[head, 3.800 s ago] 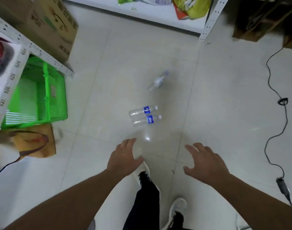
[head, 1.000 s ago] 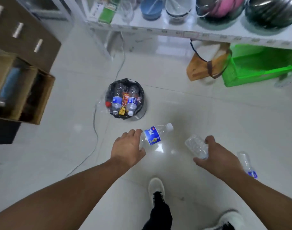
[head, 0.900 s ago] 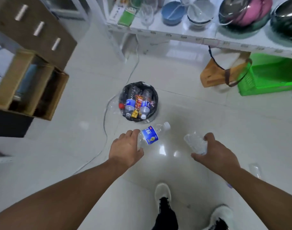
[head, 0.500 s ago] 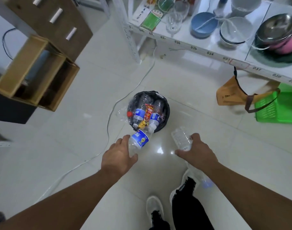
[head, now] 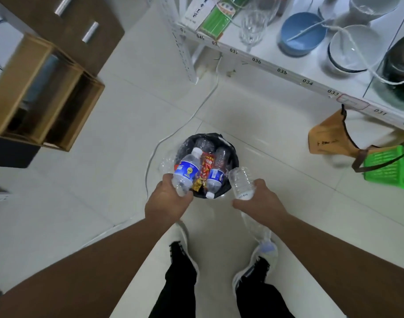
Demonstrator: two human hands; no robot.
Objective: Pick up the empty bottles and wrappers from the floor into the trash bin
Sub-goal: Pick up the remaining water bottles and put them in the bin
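My left hand (head: 165, 204) grips a clear bottle with a blue label (head: 187, 172), its cap end held over the trash bin's left side. My right hand (head: 259, 201) holds two clear bottles: one (head: 241, 183) sticks up beside the bin's right rim, the other (head: 257, 228) hangs down below the hand. The trash bin (head: 233, 154) is small and round with a black liner, on the floor just ahead of my hands. Inside lie several bottles, among them a blue-labelled one (head: 215, 176), and a red wrapper (head: 206, 164).
A white cable (head: 185, 123) runs along the floor past the bin's left. A white shelf (head: 295, 75) with glasses and bowls stands at the back right, with a tan bag (head: 329, 137) and a green basket (head: 389, 167) under it. A wooden box (head: 42, 92) sits at left.
I have stepped closer to the bin. Both hands have moved forward with their bottles, and the left bottle now hangs over the bin's opening.
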